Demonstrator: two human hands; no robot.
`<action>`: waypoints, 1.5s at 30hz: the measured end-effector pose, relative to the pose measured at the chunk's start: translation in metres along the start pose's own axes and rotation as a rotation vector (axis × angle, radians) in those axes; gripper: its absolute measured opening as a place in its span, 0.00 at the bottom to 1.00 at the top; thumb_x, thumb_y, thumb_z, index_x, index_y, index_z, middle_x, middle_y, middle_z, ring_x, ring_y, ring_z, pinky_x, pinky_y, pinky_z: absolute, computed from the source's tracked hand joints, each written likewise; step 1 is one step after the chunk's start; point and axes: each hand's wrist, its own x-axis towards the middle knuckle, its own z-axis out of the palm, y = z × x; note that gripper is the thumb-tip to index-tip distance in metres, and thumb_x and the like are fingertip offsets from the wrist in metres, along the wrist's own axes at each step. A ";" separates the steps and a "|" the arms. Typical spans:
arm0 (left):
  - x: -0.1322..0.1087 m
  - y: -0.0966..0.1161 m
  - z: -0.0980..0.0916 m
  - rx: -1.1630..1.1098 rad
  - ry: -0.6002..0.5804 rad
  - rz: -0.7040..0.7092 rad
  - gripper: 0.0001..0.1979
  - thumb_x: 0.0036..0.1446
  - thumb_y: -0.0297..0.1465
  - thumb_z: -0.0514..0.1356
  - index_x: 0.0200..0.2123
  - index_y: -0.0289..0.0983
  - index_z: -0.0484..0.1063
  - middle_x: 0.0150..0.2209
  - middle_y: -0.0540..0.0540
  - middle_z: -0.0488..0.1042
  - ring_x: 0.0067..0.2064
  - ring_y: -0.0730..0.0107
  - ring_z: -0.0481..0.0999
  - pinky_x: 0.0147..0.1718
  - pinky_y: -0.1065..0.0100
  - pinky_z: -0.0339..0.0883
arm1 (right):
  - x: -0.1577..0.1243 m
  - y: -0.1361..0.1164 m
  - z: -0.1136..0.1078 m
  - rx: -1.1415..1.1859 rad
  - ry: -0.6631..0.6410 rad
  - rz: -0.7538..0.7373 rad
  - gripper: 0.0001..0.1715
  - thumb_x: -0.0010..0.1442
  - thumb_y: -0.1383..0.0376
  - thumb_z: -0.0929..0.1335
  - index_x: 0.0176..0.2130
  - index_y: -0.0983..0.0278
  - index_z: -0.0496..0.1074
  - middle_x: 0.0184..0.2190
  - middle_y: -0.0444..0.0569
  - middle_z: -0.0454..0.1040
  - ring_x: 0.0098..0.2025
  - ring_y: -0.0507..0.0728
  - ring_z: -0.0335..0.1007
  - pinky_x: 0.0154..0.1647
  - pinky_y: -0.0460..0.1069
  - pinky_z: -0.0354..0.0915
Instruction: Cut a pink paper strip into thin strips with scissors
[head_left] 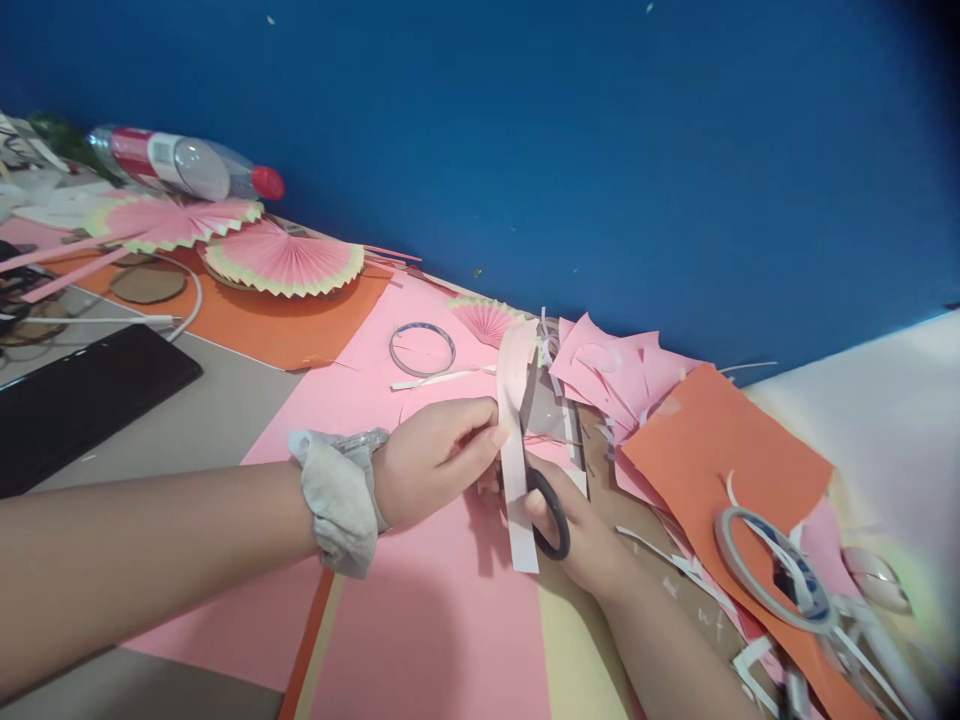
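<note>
My left hand (442, 455), with a pale scrunchie on its wrist, pinches a long white paper strip (517, 500) between thumb and fingers. The strip stands roughly upright, its lower end hanging free. In my right hand (581, 535) is a pair of scissors (556, 520) with black handles, thumb and fingers through the loops. The dark blades point up, close along the strip's right edge; I cannot tell whether they are cutting into it. Pink paper sheets (420, 640) lie under both hands.
Pleated pink paper fans (289, 258) and a plastic bottle (180, 165) lie at the back left, near a black phone (97, 400). A tape ring (421, 350) sits beyond my left hand. Orange paper (731, 445), a tape roll (776, 570) and scraps crowd the right. A blue wall (525, 150) rises behind.
</note>
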 end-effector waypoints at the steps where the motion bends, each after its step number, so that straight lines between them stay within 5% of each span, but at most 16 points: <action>1: 0.000 0.000 0.000 -0.007 -0.006 -0.004 0.15 0.64 0.32 0.47 0.24 0.36 0.59 0.23 0.53 0.67 0.25 0.78 0.65 0.26 0.74 0.60 | 0.000 0.000 0.000 0.004 -0.002 0.005 0.29 0.62 0.43 0.56 0.42 0.64 0.68 0.34 0.48 0.67 0.34 0.56 0.61 0.34 0.48 0.57; 25: -0.001 -0.001 0.001 0.018 -0.025 -0.022 0.15 0.64 0.32 0.46 0.25 0.36 0.61 0.24 0.52 0.67 0.26 0.77 0.65 0.26 0.72 0.60 | 0.001 -0.001 0.001 -0.033 0.023 0.001 0.30 0.62 0.43 0.56 0.41 0.64 0.67 0.34 0.49 0.68 0.35 0.57 0.61 0.34 0.49 0.59; 33: -0.001 0.001 0.001 -0.095 0.076 0.037 0.15 0.65 0.34 0.44 0.28 0.36 0.60 0.23 0.52 0.67 0.26 0.77 0.65 0.27 0.72 0.60 | 0.002 -0.003 0.001 -0.058 0.011 0.016 0.29 0.60 0.41 0.57 0.34 0.64 0.65 0.30 0.47 0.65 0.31 0.55 0.58 0.32 0.48 0.58; 45: 0.001 0.001 0.000 0.032 0.113 0.036 0.16 0.65 0.33 0.45 0.24 0.37 0.58 0.22 0.53 0.66 0.26 0.77 0.64 0.28 0.72 0.59 | 0.002 -0.003 0.001 -0.044 0.009 0.017 0.29 0.59 0.41 0.57 0.32 0.64 0.63 0.27 0.44 0.62 0.29 0.53 0.56 0.29 0.47 0.57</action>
